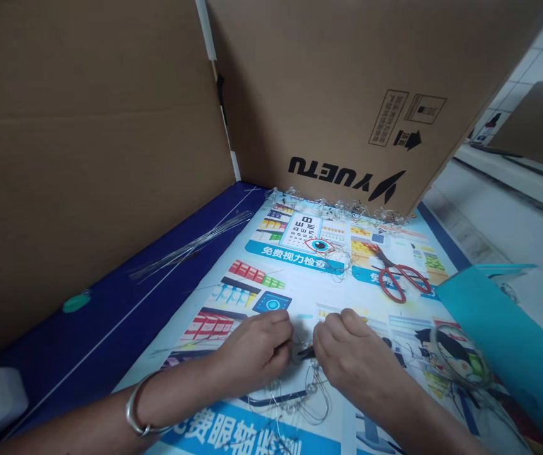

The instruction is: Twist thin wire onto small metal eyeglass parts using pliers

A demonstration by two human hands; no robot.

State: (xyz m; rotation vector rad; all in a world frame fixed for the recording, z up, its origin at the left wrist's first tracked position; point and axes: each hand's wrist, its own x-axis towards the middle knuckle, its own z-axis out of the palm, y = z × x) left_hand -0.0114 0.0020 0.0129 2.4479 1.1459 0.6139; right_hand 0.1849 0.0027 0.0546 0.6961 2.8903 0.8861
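My left hand [259, 347], with a silver bangle [133, 407] on its wrist, is closed, its fingers pinched together near the middle of the printed sheet. What it pinches is too small to make out. Just to its right, my right hand [351, 347] is closed around a small dark tool [306, 352], whose tip points toward my left hand. The two hands are a short gap apart. Below them, thin looped wires [316, 398] with small clear pieces lie on the sheet.
Red-handled scissors [401, 278] lie behind my right hand. A wire coil [461, 357] and a teal box [512, 341] are at the right. Straight wires [195, 243] lie on the blue surface at the left. Cardboard walls [323, 95] stand behind, with tangled wire pieces [342, 208] along their base.
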